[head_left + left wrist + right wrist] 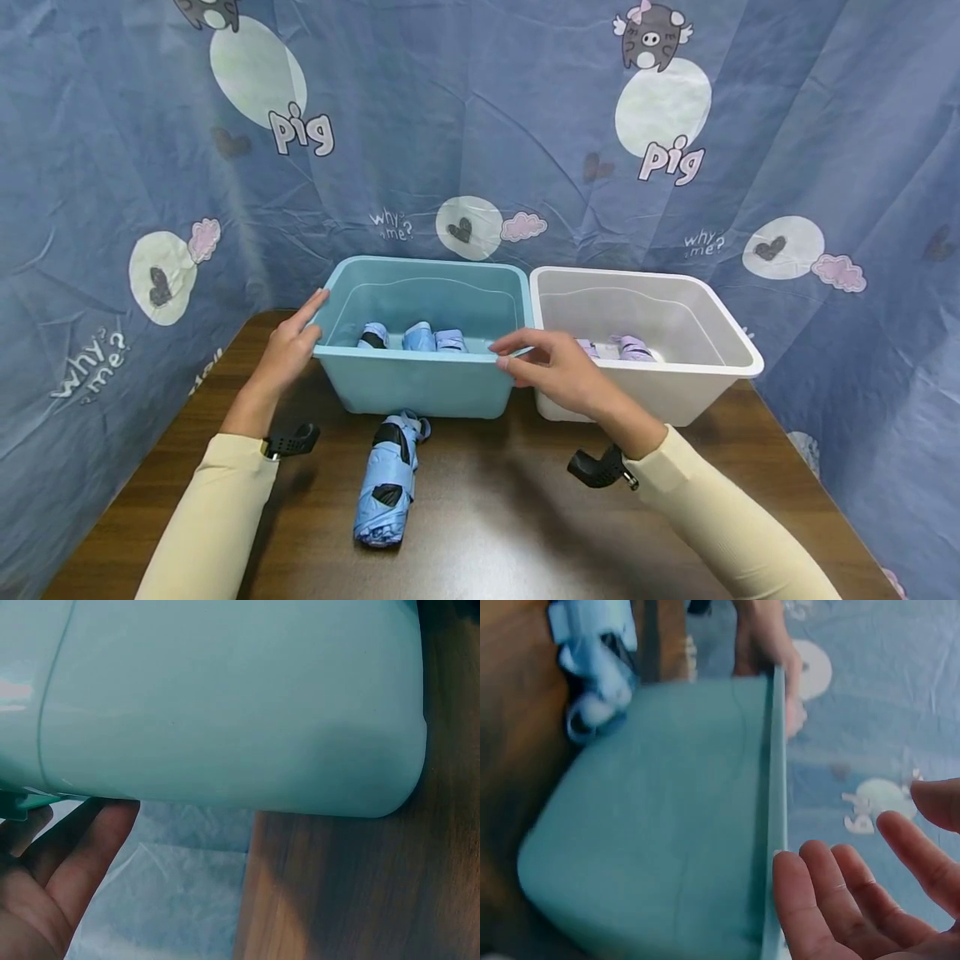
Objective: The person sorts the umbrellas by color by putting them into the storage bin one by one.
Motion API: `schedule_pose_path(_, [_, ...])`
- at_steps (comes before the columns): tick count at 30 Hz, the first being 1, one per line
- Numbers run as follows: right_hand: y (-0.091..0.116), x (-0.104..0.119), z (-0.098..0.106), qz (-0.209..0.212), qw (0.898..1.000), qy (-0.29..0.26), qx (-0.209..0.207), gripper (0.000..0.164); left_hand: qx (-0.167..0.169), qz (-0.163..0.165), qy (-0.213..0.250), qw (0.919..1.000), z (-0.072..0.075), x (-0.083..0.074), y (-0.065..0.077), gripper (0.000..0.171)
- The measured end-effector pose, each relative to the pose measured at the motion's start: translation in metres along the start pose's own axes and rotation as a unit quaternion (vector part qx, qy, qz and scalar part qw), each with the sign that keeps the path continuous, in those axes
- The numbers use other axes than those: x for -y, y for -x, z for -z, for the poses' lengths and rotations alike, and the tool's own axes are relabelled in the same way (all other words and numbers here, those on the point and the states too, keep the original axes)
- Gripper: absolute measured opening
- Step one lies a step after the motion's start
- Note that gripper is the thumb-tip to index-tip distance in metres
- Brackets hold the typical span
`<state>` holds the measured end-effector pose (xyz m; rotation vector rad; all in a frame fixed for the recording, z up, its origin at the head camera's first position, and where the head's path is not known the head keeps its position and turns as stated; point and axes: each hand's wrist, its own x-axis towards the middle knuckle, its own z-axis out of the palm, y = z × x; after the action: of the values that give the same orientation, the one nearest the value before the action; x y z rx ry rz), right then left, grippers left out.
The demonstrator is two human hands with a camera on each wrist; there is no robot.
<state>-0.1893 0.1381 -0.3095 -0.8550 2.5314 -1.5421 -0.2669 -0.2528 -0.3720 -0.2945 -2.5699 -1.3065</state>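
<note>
A teal plastic bin (420,387) stands on the table. My left hand (288,346) is at its left end, with fairly straight fingers against the side at the rim. In the left wrist view those fingers (94,855) reach behind the bin's wall. Over the front right corner is my right hand (551,367), its fingers spread and holding nothing. The right wrist view shows its fingertips (787,866) close to the rim; contact is hard to tell. In front of the bin lies a folded blue umbrella (386,487) with black patches. Several rolled blue bundles (418,337) lie inside the bin.
A white bin (645,387) stands right beside the teal one, with rolled purple bundles (633,348) inside. The brown wooden table (495,508) ends at a blue patterned cloth (465,150) hanging behind and at both sides.
</note>
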Motion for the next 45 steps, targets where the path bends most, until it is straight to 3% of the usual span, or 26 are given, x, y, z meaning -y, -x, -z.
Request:
schedule_pose_path(7, [0.005, 0.002, -0.028, 0.009, 0.999, -0.012, 0.047, 0.027, 0.003, 0.006, 0.000, 1.0000, 0.000, 0.001, 0.001, 0.058])
schedule_pose_path(18, [-0.006, -0.007, -0.073, 0.006, 0.996, -0.043, 0.077, 0.022, -0.002, -0.001, -0.003, 1.0000, 0.000, 0.001, 0.001, 0.058])
schedule_pose_path(25, [-0.007, -0.021, -0.106, -0.063, 0.989, -0.100, 0.083, 0.025, -0.005, -0.010, 0.001, 0.9999, 0.000, 0.000, 0.001, 0.058])
schedule_pose_path(33, [-0.005, -0.038, -0.144, -0.125, 0.982, -0.136, 0.047, 0.032, 0.002, -0.007, 0.011, 0.9999, 0.000, 0.001, 0.000, 0.058])
schedule_pose_path(40, [-0.007, -0.053, -0.168, -0.135, 0.987, -0.086, 0.005, 0.040, 0.002, -0.005, 0.019, 0.9998, 0.000, 0.001, 0.001, 0.059])
schedule_pose_path(45, [-0.005, -0.061, -0.184, -0.099, 0.995, -0.005, -0.021, 0.053, 0.004, -0.006, 0.021, 0.9998, 0.000, 0.003, 0.001, 0.059])
